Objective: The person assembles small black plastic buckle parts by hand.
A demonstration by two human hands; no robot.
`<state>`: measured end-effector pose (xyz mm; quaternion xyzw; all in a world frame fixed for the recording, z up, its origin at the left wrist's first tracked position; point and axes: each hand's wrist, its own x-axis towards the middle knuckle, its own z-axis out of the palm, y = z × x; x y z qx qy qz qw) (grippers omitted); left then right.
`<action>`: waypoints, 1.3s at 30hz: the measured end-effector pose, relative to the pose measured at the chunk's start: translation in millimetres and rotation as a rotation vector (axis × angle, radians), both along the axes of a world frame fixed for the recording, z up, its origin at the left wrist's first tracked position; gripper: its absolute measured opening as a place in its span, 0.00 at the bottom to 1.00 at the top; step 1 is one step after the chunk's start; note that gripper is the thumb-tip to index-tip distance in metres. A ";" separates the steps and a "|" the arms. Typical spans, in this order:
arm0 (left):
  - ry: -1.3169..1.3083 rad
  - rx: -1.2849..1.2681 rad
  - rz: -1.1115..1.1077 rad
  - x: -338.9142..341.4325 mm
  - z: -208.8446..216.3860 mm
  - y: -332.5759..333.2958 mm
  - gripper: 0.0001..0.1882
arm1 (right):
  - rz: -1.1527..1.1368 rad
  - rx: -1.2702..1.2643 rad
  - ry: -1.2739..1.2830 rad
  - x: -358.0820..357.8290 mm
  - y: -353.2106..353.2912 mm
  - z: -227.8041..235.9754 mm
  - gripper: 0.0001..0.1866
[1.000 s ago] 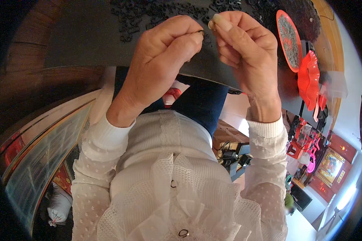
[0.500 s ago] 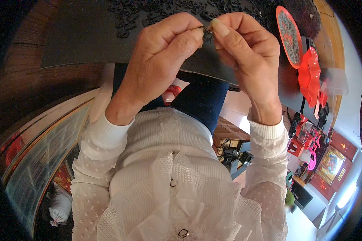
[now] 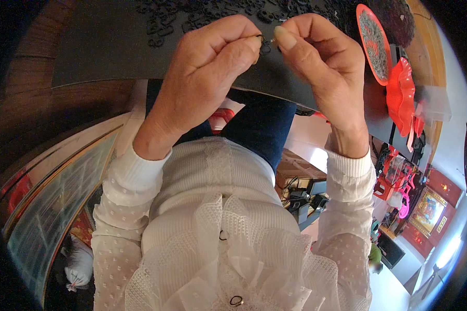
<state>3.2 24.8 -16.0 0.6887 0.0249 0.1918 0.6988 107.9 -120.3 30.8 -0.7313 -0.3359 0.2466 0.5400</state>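
Note:
Above the dark table, my left hand is closed in a pinch. Between its thumb and forefinger is a small black looped piece, whose thin rings stick out past the fingertips. Just to the right, my right hand also pinches, thumb against forefinger. A tiny shiny metal piece shows at its fingertips, close beside the black loops; whether the two are joined is too small to tell. Beyond both hands, many similar black looped pieces lie spread over the far side of the table.
At the right, a red oval plate holds a heap of small grey bits. Nearer stands a red wavy-edged dish, with a clear plastic bag beside it. A dark bristly bundle sits at the far right. My legs are under the table's near edge.
My right hand has shifted slightly right, widening the gap between the fingertips, so the tiny shiny piece now shows there. The left hand stays nearly in place.

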 end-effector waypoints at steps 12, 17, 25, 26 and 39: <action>0.004 -0.003 -0.028 -0.9 -1.2 0.4 0.10 | 0.102 -0.053 0.033 8.9 -1.0 5.6 0.07; 0.007 -0.025 -0.040 -0.8 -3.5 0.9 0.10 | 0.124 -0.140 0.029 3.4 5.6 21.2 0.08; -0.013 -0.002 -0.037 -0.1 -3.3 -0.1 0.09 | 0.180 0.006 -0.063 5.1 3.5 2.9 0.07; -0.016 -0.001 -0.038 0.3 -3.6 -0.7 0.09 | 0.174 -0.014 -0.073 3.6 4.1 3.6 0.07; 0.002 -0.023 0.023 -2.2 -1.2 -4.0 0.08 | 0.084 0.096 -0.639 -9.8 10.5 -8.3 0.04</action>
